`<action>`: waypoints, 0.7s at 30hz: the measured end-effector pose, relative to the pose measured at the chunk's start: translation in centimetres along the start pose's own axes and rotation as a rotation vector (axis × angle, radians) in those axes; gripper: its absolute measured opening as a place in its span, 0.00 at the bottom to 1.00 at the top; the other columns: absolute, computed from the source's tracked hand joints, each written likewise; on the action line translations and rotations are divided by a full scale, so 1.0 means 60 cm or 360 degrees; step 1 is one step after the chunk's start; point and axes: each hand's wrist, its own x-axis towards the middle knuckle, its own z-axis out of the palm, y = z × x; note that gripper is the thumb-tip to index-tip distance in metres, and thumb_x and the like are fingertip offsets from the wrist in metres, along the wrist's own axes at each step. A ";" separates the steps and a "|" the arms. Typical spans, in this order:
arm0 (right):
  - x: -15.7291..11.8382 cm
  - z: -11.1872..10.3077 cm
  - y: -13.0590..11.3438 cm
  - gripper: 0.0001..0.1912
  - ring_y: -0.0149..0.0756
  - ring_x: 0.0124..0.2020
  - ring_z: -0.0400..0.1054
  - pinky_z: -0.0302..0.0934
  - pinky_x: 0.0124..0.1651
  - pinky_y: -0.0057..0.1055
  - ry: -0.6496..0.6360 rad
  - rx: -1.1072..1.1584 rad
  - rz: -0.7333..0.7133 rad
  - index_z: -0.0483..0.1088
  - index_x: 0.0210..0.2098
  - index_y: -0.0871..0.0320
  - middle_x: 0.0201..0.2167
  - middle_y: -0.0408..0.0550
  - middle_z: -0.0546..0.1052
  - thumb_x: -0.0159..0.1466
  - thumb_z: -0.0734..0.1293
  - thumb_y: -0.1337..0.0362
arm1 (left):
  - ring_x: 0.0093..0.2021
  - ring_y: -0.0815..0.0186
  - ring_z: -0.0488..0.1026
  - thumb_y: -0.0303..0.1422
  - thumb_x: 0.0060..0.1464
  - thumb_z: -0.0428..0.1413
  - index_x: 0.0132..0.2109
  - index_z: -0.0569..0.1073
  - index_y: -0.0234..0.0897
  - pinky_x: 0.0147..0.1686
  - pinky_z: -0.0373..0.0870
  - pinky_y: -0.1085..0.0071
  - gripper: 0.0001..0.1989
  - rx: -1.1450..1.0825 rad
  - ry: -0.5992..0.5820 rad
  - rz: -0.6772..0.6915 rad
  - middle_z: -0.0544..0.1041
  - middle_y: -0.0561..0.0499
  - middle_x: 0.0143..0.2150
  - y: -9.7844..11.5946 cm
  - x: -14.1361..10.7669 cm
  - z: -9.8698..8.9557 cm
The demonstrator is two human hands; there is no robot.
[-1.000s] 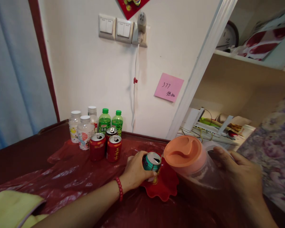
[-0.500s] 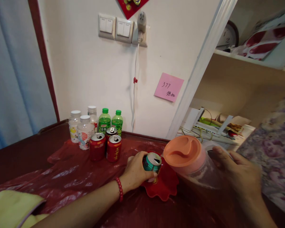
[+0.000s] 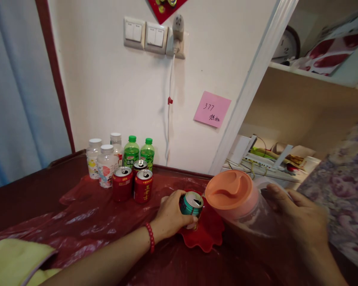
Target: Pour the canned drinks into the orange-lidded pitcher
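Wrapped around a teal drink can [image 3: 192, 204] is my left hand [image 3: 173, 214]; the can's top is open and it stands over a red scalloped dish [image 3: 207, 234]. My right hand [image 3: 298, 214] grips the handle of a clear plastic pitcher [image 3: 253, 222] with an orange lid [image 3: 229, 188]. The pitcher leans left, its lid edge close to the can's opening. A thin stream seems to run between the two, though it is faint.
Left of my hand stand several red drink cans [image 3: 143, 186], green-capped bottles [image 3: 131, 153] and white-lidded clear bottles [image 3: 106, 167]. A yellow cloth [image 3: 18, 258] lies at the near left. Red plastic sheeting [image 3: 86, 222] covers the table. Behind is a wall with a hanging cord [image 3: 168, 131].
Hardly anything differs. Both hands, the can and the tilted pitcher keep nearly the same places.
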 end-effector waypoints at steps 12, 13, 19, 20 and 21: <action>-0.001 0.000 -0.001 0.27 0.31 0.25 0.55 0.49 0.25 0.29 -0.0014 -0.0004 0.0008 0.71 0.24 0.56 0.18 0.38 0.64 0.51 0.71 0.37 | 0.54 0.50 0.71 0.36 0.37 0.70 0.53 0.73 0.40 0.55 0.64 0.58 0.32 0.0001 -0.0018 -0.0013 0.78 0.48 0.54 -0.003 0.000 0.001; -0.001 0.000 0.000 0.27 0.31 0.25 0.55 0.48 0.25 0.29 -0.0015 -0.0008 0.0005 0.71 0.24 0.56 0.18 0.38 0.64 0.51 0.71 0.37 | 0.54 0.50 0.71 0.36 0.37 0.70 0.53 0.73 0.40 0.55 0.64 0.58 0.33 0.0002 -0.0015 -0.0010 0.78 0.48 0.54 -0.002 0.000 0.001; 0.000 -0.001 0.001 0.27 0.31 0.25 0.54 0.48 0.25 0.29 -0.0016 -0.0033 0.0006 0.70 0.23 0.56 0.18 0.38 0.63 0.51 0.71 0.37 | 0.55 0.49 0.70 0.35 0.37 0.69 0.54 0.73 0.40 0.55 0.64 0.58 0.33 -0.0005 -0.0024 -0.0019 0.78 0.48 0.54 -0.001 0.000 0.000; 0.000 -0.001 0.002 0.27 0.31 0.25 0.55 0.48 0.25 0.29 -0.0019 -0.0025 0.0008 0.70 0.24 0.56 0.18 0.38 0.63 0.51 0.71 0.37 | 0.55 0.49 0.70 0.35 0.37 0.69 0.54 0.73 0.40 0.55 0.64 0.57 0.33 -0.0005 -0.0025 -0.0020 0.78 0.48 0.55 -0.001 -0.001 0.000; 0.000 0.000 0.002 0.27 0.31 0.25 0.55 0.49 0.25 0.29 -0.0020 -0.0015 0.0010 0.70 0.24 0.56 0.18 0.38 0.63 0.51 0.71 0.37 | 0.55 0.48 0.70 0.35 0.37 0.69 0.54 0.73 0.40 0.55 0.64 0.57 0.33 -0.0006 -0.0025 -0.0021 0.78 0.48 0.55 -0.001 -0.001 0.000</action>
